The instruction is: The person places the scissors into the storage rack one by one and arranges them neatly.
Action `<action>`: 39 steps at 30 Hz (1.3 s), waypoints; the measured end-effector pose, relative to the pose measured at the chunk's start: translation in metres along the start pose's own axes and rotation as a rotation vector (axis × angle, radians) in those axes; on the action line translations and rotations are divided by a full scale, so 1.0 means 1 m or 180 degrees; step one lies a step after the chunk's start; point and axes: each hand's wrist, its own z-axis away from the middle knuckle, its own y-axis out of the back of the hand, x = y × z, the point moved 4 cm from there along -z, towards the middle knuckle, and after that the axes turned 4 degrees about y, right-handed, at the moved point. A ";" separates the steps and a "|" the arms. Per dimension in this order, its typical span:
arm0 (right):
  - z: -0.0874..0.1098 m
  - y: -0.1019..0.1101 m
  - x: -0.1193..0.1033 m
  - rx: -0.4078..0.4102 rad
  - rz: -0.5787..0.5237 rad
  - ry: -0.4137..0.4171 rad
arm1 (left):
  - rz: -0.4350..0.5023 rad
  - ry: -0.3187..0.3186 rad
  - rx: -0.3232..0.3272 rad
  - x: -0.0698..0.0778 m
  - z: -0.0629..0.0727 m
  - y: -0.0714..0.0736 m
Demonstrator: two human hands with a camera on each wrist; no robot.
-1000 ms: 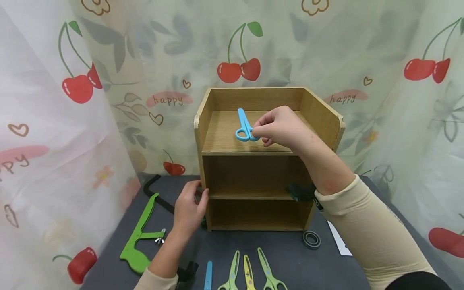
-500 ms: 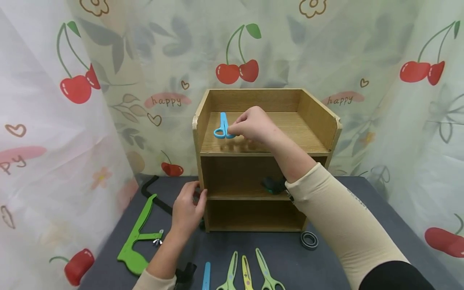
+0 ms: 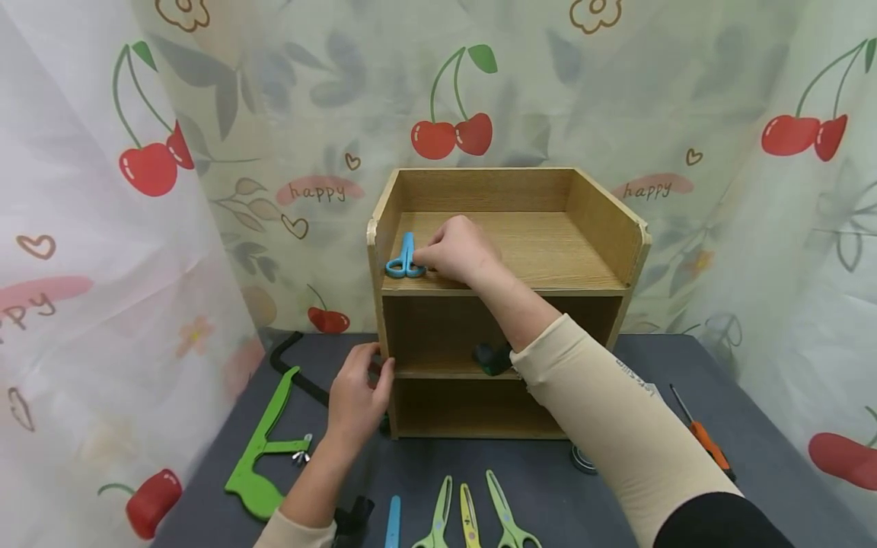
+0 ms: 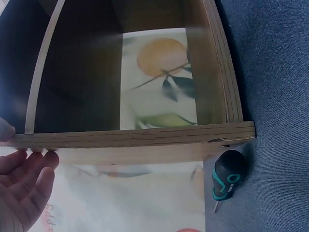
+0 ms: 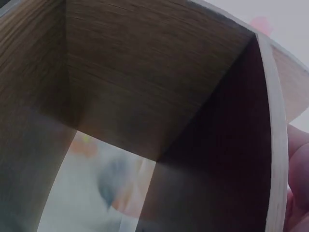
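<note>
Blue scissors (image 3: 406,259) stand blades-up over the left front of the wooden shelf unit's (image 3: 521,243) top shelf. My right hand (image 3: 459,251) pinches them by one handle loop. In the right wrist view, a few fingers (image 5: 299,174) show at the right edge beyond a shelf board; the scissors are hidden there. My left hand (image 3: 359,392) holds the unit's left side panel (image 4: 130,139), with the thumb at the front edge and the fingertips against the outer face. A black and teal-handled screwdriver (image 4: 229,174) lies beside that panel in the left wrist view.
A green tool frame with a wing nut (image 3: 263,449) and a black bent bar (image 3: 281,354) lie at left. In front are a blue strip (image 3: 393,521), two light-green scissors (image 3: 438,517) and a yellow pair (image 3: 469,517). An orange-handled screwdriver (image 3: 709,445) and a partly hidden ring (image 3: 581,460) lie at right.
My right hand has carried the blue scissors leftward across the top shelf and lowered them toward its left front corner. The left hand stays on the side panel.
</note>
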 end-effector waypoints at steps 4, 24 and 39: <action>0.006 -0.001 -0.002 0.0025 -0.0023 0.0051 | -0.0023 -0.0031 0.0031 0.000 -0.001 0.000; 0.084 0.013 0.006 0.0542 -0.1038 0.0852 | -0.0029 -0.0046 0.0026 0.001 -0.001 -0.001; 0.149 0.003 0.026 0.0469 -0.1238 0.1060 | -0.0071 -0.0059 0.0021 -0.002 0.001 -0.002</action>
